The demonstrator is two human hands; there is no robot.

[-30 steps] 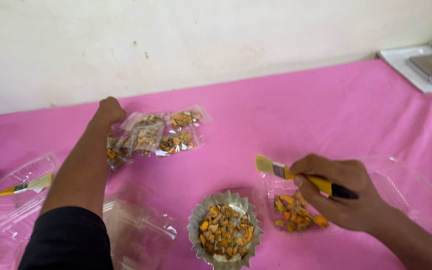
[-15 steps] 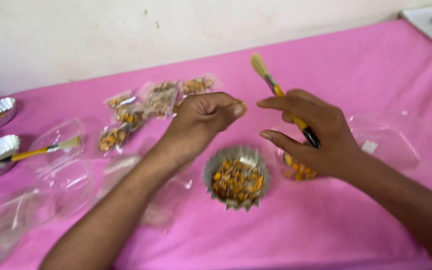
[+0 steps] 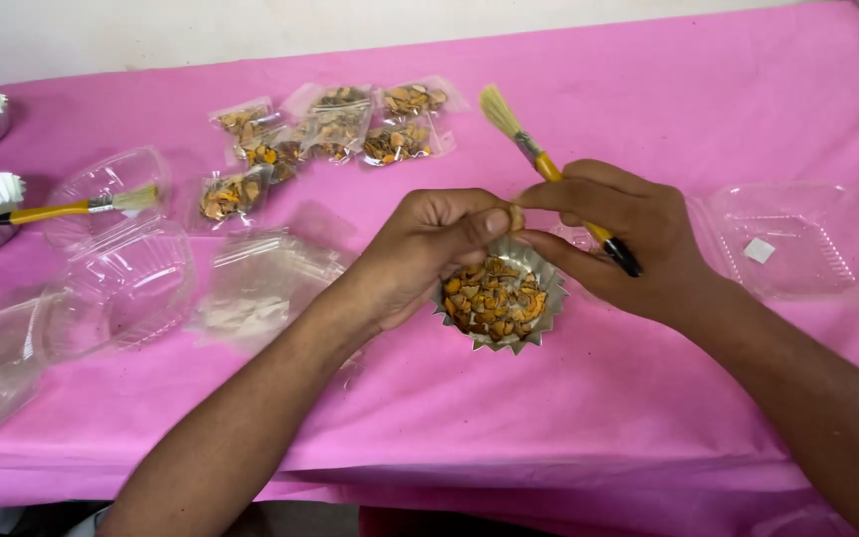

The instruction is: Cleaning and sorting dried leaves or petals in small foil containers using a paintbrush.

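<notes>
With my left hand [image 3: 429, 244] and right hand [image 3: 618, 239] both pinching one small dried piece [image 3: 516, 216] just above the foil cup [image 3: 497, 298] on the pink counter [image 3: 648, 398], I judge it may slip and drop beside the cup, because my right grip also clamps the brush [image 3: 549, 169] (awkwardly).

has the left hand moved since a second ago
Yes. The left hand has come away from the small filled bags near the wall and now sits over the foil cup, fingertips meeting the right hand.
</notes>
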